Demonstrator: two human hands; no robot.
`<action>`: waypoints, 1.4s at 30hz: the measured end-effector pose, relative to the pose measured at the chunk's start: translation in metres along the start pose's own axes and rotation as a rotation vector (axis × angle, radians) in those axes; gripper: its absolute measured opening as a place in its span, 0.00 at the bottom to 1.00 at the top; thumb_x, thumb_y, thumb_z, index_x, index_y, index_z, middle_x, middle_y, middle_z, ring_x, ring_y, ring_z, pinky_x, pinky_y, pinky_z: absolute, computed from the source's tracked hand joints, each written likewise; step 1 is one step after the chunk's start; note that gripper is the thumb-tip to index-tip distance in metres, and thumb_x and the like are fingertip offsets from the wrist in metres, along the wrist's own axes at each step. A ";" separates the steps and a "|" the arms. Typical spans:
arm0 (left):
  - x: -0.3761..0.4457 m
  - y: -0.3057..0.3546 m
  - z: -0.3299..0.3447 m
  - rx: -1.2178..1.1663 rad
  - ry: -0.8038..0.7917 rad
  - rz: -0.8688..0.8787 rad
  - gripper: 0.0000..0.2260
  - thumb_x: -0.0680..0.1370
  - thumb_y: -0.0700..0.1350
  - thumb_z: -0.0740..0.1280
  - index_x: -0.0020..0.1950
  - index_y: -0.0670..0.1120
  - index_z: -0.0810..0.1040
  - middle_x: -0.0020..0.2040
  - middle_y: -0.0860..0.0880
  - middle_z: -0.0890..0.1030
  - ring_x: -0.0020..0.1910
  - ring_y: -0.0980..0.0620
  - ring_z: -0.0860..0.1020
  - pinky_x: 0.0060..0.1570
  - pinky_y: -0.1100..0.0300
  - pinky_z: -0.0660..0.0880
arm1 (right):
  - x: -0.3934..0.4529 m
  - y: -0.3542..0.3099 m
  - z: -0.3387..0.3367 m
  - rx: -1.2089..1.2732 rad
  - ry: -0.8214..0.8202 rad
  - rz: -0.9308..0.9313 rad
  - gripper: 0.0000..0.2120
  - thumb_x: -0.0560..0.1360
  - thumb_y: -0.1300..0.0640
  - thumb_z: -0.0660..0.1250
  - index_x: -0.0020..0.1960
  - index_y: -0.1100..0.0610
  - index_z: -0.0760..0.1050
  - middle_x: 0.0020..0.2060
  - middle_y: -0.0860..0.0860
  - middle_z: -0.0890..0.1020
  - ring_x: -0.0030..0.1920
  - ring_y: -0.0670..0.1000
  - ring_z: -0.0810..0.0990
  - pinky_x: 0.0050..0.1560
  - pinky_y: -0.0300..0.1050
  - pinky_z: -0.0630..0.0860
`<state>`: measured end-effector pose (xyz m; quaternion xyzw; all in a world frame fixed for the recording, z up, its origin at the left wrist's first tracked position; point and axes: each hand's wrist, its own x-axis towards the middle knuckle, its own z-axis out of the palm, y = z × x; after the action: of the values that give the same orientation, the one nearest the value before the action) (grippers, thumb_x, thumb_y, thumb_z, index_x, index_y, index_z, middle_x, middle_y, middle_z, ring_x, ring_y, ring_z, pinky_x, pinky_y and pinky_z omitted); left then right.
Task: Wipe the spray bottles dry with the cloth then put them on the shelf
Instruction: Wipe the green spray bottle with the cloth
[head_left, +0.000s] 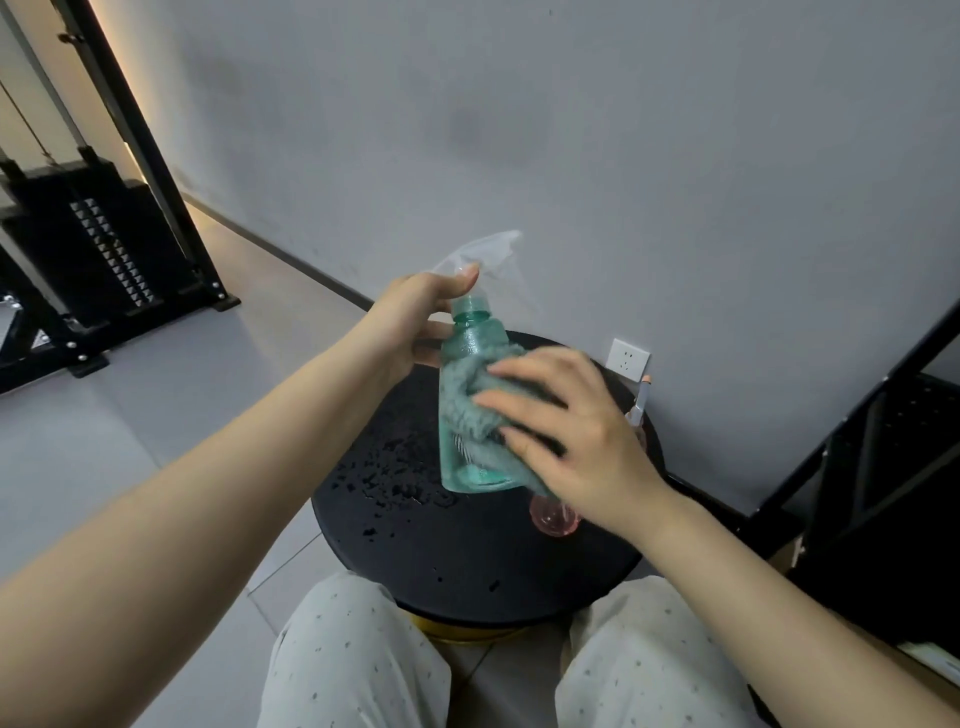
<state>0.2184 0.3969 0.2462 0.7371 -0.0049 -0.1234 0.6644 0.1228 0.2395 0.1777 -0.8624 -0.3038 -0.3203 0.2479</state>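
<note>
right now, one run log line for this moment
step: wiping | left hand: grips teal spray bottle neck | right hand: presses cloth on it | pink bottle: on table

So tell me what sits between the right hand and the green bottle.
In the head view, the cloth lies between them: the right hand presses it against the side of the green bottle, so palm and bottle don't seem to touch directly.
</note>
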 end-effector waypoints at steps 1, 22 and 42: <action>0.001 0.000 -0.001 -0.003 0.010 0.004 0.17 0.76 0.53 0.66 0.59 0.42 0.77 0.50 0.47 0.78 0.28 0.57 0.76 0.23 0.68 0.71 | -0.008 -0.001 0.000 -0.032 -0.034 -0.067 0.13 0.77 0.57 0.65 0.59 0.57 0.79 0.59 0.53 0.77 0.59 0.57 0.71 0.61 0.50 0.70; -0.008 0.001 -0.006 -0.070 0.028 -0.017 0.10 0.76 0.53 0.65 0.49 0.48 0.78 0.48 0.51 0.82 0.38 0.53 0.77 0.33 0.62 0.74 | -0.013 -0.020 0.000 -0.108 -0.095 -0.078 0.13 0.77 0.56 0.63 0.59 0.54 0.79 0.58 0.52 0.78 0.57 0.55 0.69 0.53 0.54 0.73; -0.023 0.001 -0.001 -0.088 -0.019 -0.002 0.12 0.77 0.52 0.65 0.52 0.45 0.78 0.47 0.50 0.82 0.32 0.55 0.79 0.25 0.68 0.74 | -0.027 -0.018 0.000 0.038 0.062 0.040 0.14 0.77 0.58 0.62 0.62 0.55 0.76 0.60 0.50 0.74 0.61 0.54 0.71 0.65 0.42 0.67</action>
<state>0.1960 0.4022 0.2510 0.7058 -0.0048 -0.1311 0.6961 0.0937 0.2424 0.1628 -0.8530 -0.2847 -0.3363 0.2797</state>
